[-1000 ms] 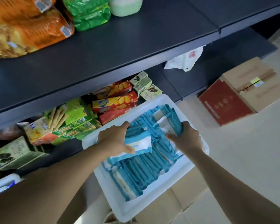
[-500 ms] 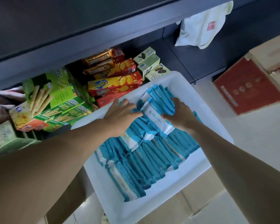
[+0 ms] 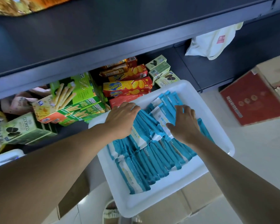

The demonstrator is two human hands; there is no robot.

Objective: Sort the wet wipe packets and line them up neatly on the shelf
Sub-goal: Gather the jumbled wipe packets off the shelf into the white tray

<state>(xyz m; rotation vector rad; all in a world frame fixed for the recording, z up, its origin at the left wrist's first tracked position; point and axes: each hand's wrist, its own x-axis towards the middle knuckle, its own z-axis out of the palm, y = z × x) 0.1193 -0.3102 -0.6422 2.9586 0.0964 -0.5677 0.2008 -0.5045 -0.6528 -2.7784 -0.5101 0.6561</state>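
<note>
Step in hand: judged from the frame, squaring the blue wipe packets [image 3: 152,152] into even rows inside the white tray [image 3: 136,206] before they go to the shelf [image 3: 87,46].
Left hand [image 3: 121,120]: centre of the frame, palm down on the left end of the upper row, fingers [image 3: 132,108] nearly straight and lying on the packets, gripping nothing I can make out.
Right hand [image 3: 184,125]: just right of centre, fingers spread and lightly bent over a packet with a white face [image 3: 162,118]; the thumb lies along its lower edge, and whether it truly pinches it I cannot tell.
Doing it well: press both hands toward each other with flat palms so the row closes up; the packets look thin and slippery, so a lifted one could let its neighbours fall over.
Snack boxes: left and middle of the frame on the lower shelf, green stick-biscuit boxes [image 3: 74,97], a cookie box [image 3: 24,128], red and yellow cracker boxes [image 3: 128,86].
White tray: lower centre, its upper corner just beside the cracker boxes; holds only the packets, in two rough overlapping rows, the lower one tidier.
White bag [image 3: 213,42]: upper right, hanging over the shelf edge; contents hidden.
Red carton [image 3: 252,97]: right edge, on the floor, closed.
</note>
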